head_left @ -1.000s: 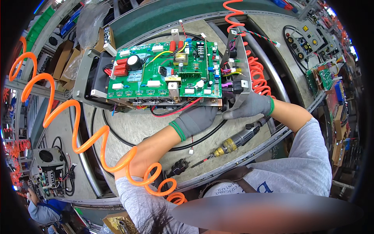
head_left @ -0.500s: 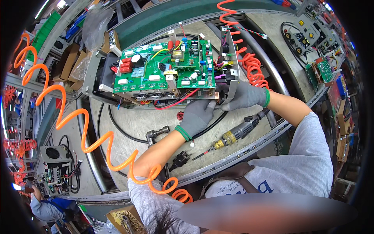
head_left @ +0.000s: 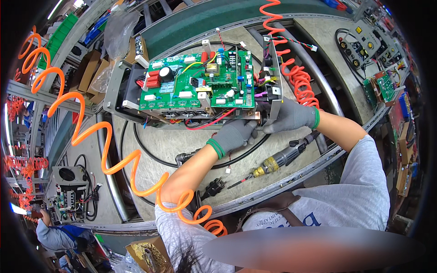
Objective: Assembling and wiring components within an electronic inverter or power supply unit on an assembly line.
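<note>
An open-framed electrical unit with a green circuit board [head_left: 175, 98] rests on the metal work surface. Both my hands wear grey gloves with green cuffs and meet at the low near corner of its right-hand end panel [head_left: 274, 98]. My left hand [head_left: 233, 136] is closed, fingertips bunched by a copper-coloured piece below the board; what they pinch is hidden. From the outer side, my right hand [head_left: 293, 117] curls its fingers round the panel's lower edge, and whatever lies in them cannot be seen. Red and black wires [head_left: 211, 120] run along the unit's near side, left of my fingers.
Near my right forearm lies a yellow-and-grey power screwdriver [head_left: 277, 160]. A black plug [head_left: 213, 187] and an angled tool [head_left: 183, 157] sit by my left forearm. Orange coiled hoses [head_left: 105, 150] cross at left and behind the panel. Other units [head_left: 68, 191] stand on both sides.
The whole view has shifted slightly, so the unit appears a little farther right and lower. My left hand has turned slightly at the same corner; my right hand stays by the panel.
</note>
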Available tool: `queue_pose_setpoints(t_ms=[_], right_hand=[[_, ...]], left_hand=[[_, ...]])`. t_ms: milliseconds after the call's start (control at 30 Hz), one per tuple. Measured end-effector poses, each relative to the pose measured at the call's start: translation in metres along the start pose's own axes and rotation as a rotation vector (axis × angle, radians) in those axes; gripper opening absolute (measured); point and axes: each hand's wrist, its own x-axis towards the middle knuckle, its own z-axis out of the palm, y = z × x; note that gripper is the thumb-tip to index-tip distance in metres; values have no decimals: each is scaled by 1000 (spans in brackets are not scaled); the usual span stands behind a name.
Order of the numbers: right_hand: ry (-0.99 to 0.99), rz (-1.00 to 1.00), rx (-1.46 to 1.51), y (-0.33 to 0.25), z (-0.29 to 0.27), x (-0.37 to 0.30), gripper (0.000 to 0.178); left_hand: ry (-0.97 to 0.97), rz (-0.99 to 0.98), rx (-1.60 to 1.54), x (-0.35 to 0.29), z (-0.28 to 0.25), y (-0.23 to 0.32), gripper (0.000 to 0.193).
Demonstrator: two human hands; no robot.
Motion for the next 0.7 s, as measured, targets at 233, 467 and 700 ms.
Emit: queue_pose_setpoints(t_ms=[233,467,700], right_hand=[[49,34,-126,4,-2,-5,65],[90,-52,-150,-1,2,-4,67],[83,-94,-232,2,0,-3,69]], left_hand=[[118,270,656,6,3,-7,37],[79,389,740,7,-4,-6,28],[35,465,856,11,-5,-15,19]])
